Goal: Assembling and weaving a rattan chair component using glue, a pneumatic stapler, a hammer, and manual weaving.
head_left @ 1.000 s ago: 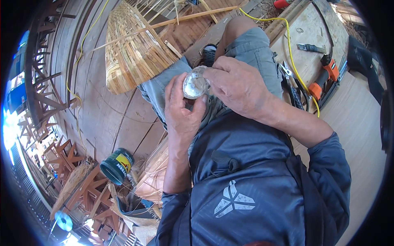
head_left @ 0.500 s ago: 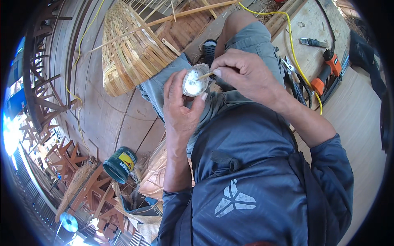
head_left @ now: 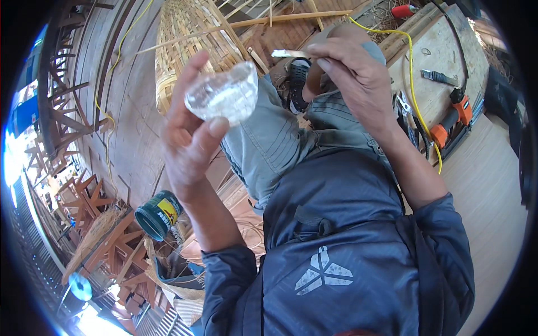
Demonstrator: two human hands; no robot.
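Note:
My left hand (head_left: 190,137) grips a small clear plastic cup (head_left: 224,95) between thumb and fingers, raised and tilted over my left thigh. White residue clings to the cup's wall. Pinched in my right hand (head_left: 358,73) is a thin wooden stick (head_left: 291,54), its tip coated with white paste and pointing left. The stick is apart from the cup, up and to the right of it. Behind the cup, a woven bamboo basket (head_left: 196,39) lies on its side, partly hidden by my left hand.
Right of my leg are pliers (head_left: 404,106), an orange-and-black power tool (head_left: 451,117), a yellow cord (head_left: 412,67) and a blade-like tool (head_left: 439,77) on a board. A dark green can (head_left: 158,215) stands at left near brown wooden star shapes (head_left: 84,196). A long bamboo strip (head_left: 252,22) crosses the basket.
My left hand has lifted the cup up and left and tilted it. The stick has come out of the cup, and my right hand has moved slightly up and right with it.

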